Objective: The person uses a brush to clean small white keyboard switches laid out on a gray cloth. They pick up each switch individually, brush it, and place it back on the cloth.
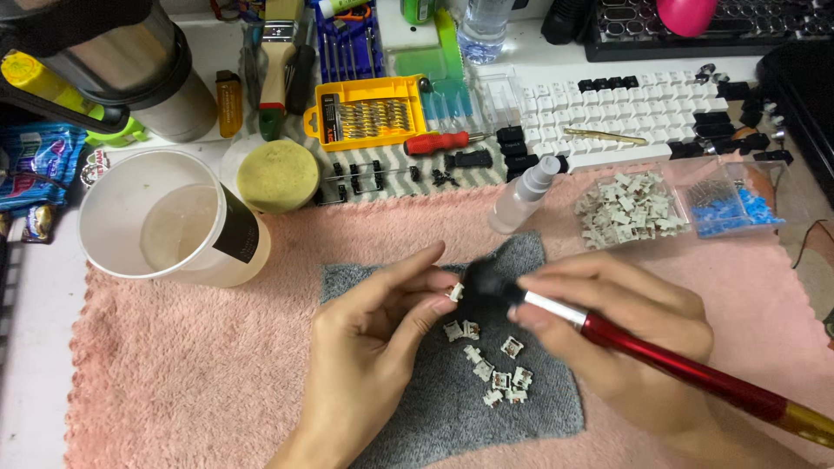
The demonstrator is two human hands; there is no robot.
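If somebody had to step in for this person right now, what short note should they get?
Left hand: pinches one small white keyboard switch part at its fingertips.
Right hand: holds a red-handled brush, its dark bristles against that part.
About ten more switch parts lie loose on the grey cloth below the hands.
A bigger pile of white switch parts sits in a clear tray by the keyboard.
Which pieces are already brushed cannot be told.
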